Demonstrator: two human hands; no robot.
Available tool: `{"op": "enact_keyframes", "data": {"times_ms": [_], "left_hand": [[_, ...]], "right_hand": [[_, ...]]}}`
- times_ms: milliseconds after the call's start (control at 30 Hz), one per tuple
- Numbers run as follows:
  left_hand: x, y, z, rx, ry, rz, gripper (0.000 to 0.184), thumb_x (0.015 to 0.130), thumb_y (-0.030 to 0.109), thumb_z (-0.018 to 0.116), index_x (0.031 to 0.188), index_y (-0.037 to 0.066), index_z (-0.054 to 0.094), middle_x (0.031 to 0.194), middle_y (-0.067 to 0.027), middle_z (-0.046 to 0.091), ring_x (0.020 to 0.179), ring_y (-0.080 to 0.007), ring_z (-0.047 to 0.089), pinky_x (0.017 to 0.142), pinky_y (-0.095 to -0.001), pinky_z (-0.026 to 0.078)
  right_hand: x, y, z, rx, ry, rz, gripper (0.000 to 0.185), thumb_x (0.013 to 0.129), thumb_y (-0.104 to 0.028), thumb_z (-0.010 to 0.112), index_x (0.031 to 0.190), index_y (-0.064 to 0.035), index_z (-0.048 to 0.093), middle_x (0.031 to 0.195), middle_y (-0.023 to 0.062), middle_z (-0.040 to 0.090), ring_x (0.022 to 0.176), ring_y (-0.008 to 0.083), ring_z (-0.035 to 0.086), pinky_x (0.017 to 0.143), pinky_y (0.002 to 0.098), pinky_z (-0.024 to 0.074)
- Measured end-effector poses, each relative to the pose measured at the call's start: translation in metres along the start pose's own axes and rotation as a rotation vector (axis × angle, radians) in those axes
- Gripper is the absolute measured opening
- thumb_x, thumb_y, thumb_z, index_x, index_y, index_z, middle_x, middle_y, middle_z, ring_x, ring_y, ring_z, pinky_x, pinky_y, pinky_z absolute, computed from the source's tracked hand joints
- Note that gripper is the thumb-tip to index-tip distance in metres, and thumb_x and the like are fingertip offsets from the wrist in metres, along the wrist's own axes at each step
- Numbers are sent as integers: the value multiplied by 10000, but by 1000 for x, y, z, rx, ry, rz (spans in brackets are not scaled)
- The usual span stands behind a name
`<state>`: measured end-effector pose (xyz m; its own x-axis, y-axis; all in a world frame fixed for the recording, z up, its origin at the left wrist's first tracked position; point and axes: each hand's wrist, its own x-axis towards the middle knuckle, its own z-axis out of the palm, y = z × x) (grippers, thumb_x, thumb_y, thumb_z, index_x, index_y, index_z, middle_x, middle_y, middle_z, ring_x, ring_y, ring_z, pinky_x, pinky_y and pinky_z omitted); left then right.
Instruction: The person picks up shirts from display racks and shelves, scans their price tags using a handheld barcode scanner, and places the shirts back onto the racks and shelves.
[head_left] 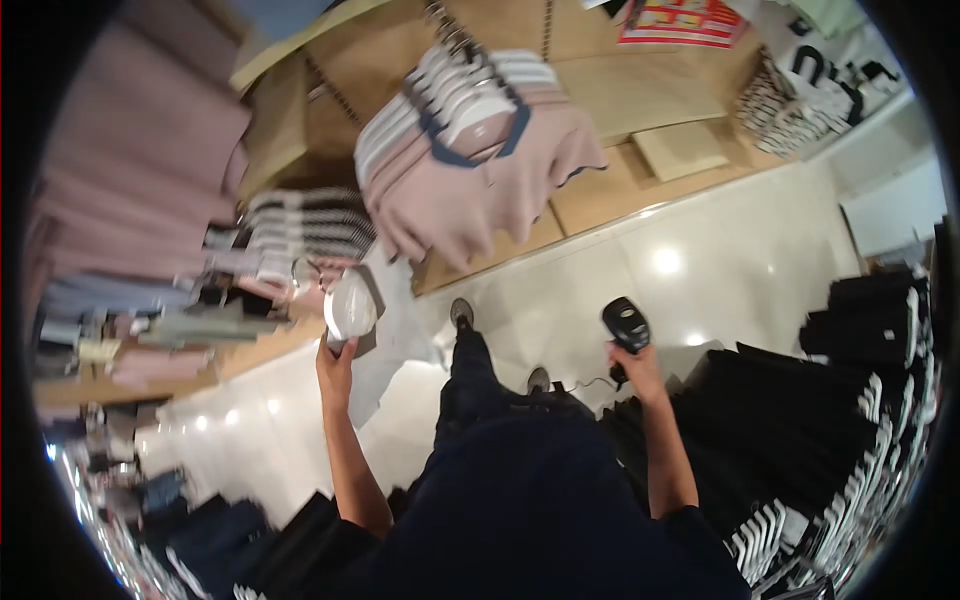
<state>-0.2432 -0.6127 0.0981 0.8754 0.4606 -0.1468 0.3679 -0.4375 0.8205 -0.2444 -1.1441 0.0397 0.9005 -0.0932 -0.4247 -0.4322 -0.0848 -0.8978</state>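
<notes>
Held up on the left is a white, rounded object [350, 305] with a paler oval face; its exact kind is not clear. My left hand [336, 362] is closed on its lower edge, with the thumb on the near side. My right hand [637, 362] is wrapped round the handle of a black barcode scanner [626, 322], whose head points away from me. A thin dark cable [592, 384] runs near the scanner's lower end. Beyond the white object hang black-and-white striped garments [300, 235]. Pink tops with a navy collar [480, 190] hang ahead, apart from both hands.
A wooden display shelf [590, 205] stands ahead, with a patterned bag [785, 110] at its right. Black garments [770, 410] on white hangers [850, 490] crowd my right side. Folded clothes [150, 330] fill a shelf at left. Shiny tiled floor [700, 250] lies between.
</notes>
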Motion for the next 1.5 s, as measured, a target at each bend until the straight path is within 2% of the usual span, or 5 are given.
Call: {"op": "enact_keyframes", "data": {"times_ms": [267, 433, 967, 1100, 1500], "left_hand": [[-125, 84, -87, -207, 90, 73, 432, 895, 161, 727, 1248, -33, 569, 1086, -39, 664, 958, -105, 583, 848, -262, 464], [-182, 65, -148, -272, 268, 248, 466, 835, 124, 758, 1238, -26, 577, 1152, -73, 646, 1021, -156, 593, 910, -325, 462], [-216, 101, -288, -460, 314, 737, 707, 895, 247, 711, 1427, -64, 365, 1413, -217, 488, 1269, -319, 499, 1073, -474, 391], [-215, 114, -271, -379, 422, 699, 692, 893, 267, 709, 1416, -53, 389, 1400, -202, 500, 1270, -295, 495, 1077, -452, 380], [-196, 93, -215, -311, 576, 444, 362, 929, 247, 681, 1115, -37, 558, 1110, -146, 629, 1040, -197, 578, 933, -347, 453]], "right_hand": [[-10, 10, -1, 236, -79, 38, 266, 867, -63, 687, 1119, -19, 612, 756, 31, 614, 657, 135, 606, 640, 290, 491], [23, 46, 17, 312, -91, 116, 143, 844, -87, 726, 928, -16, 634, 693, 50, 608, 617, 162, 601, 616, 310, 488], [91, 151, 94, 968, -161, 411, 628, 900, -520, 684, 1304, -116, 422, 1068, 252, 634, 888, 292, 672, 767, 378, 579], [87, 122, 114, 1049, -327, 378, 405, 945, -391, 657, 1198, -77, 622, 1113, 106, 677, 963, 210, 670, 894, 404, 541], [71, 147, 57, 835, -300, 415, 320, 887, -123, 729, 1131, 58, 630, 1034, 139, 681, 925, 246, 683, 811, 417, 573]]}}
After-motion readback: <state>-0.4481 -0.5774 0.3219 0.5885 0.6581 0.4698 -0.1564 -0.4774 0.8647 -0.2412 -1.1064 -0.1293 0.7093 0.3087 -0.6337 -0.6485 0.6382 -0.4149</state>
